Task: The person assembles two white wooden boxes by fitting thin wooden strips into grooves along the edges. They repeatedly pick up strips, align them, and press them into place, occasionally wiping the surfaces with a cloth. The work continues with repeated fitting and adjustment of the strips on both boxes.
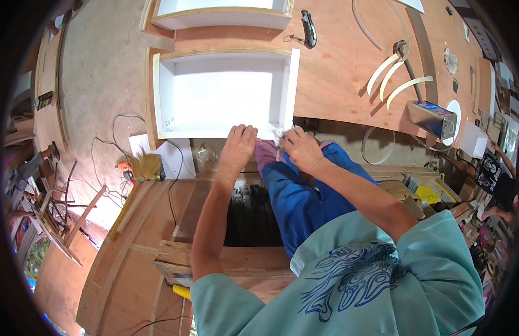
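White inside, with pale raw edges, the drawer (223, 92) lies open side up in the upper middle of the frame, at the left end of the brown bench (343, 84). In this head view, both hands are at its near side. The left hand (240, 147) is at the middle of the near wall, fingers bent and pressed together against the rim; the thumb cannot be made out. The right hand (301, 150) is at the near right corner, fingers curled close together beside a small pale scrap (278, 134); whether they pinch it, I cannot tell.

Beyond, at the top edge of the frame, stands a second drawer (231, 22), cut off by the border. Right of it lies a black knife (309, 31). In the upper right, pale curved strips (398, 73) lie on the bench near a blue-topped box (433, 119), with a white disc (452, 120) just beside it.

Left of centre, a brush (146, 167) with tan bristles sits below a dark cord (125, 116). Blue trousers (310, 196) and a teal shirt (349, 280) fill the lower middle and right. At the far right edge, another person (488, 171) is partly visible.
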`<state>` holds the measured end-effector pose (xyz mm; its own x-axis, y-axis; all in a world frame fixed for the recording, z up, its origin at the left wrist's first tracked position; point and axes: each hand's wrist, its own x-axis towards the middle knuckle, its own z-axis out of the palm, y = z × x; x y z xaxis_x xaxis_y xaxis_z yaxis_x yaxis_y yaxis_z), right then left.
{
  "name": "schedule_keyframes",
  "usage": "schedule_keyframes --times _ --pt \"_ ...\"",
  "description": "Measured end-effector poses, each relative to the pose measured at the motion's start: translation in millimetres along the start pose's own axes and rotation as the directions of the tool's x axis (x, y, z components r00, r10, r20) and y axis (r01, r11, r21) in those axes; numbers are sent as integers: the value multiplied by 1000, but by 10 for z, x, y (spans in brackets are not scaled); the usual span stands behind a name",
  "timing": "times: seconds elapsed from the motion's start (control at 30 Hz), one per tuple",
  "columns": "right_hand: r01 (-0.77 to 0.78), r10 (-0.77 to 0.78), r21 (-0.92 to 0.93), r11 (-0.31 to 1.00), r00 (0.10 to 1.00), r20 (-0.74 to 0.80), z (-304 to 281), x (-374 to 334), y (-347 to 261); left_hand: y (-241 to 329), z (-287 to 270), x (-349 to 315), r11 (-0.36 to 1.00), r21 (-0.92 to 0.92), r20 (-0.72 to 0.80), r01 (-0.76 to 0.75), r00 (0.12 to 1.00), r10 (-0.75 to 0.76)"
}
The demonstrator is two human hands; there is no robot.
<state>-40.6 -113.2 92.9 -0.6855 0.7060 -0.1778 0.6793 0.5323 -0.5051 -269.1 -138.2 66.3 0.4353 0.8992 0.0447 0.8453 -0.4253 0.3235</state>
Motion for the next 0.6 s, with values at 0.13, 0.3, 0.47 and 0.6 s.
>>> schedule_keyframes --times 0.13,0.3,0.47,0.6 --pt "-302 318 -137 944 940 124 -218 -545 491 5 -51 65 977 -192 64 92 995 -81" --pt "-409 408 -50 911 913 -20 -470 -990 910 119 -68 206 976 -218 157 29 988 5" --pt "-476 479 51 878 875 -74 -366 -1285 1049 11 83 117 987 -134 172 -82 979 105" --pt "-520 564 240 820 805 -181 -359 -1425 1206 20 34 196 975 -194 173 -104 975 138"
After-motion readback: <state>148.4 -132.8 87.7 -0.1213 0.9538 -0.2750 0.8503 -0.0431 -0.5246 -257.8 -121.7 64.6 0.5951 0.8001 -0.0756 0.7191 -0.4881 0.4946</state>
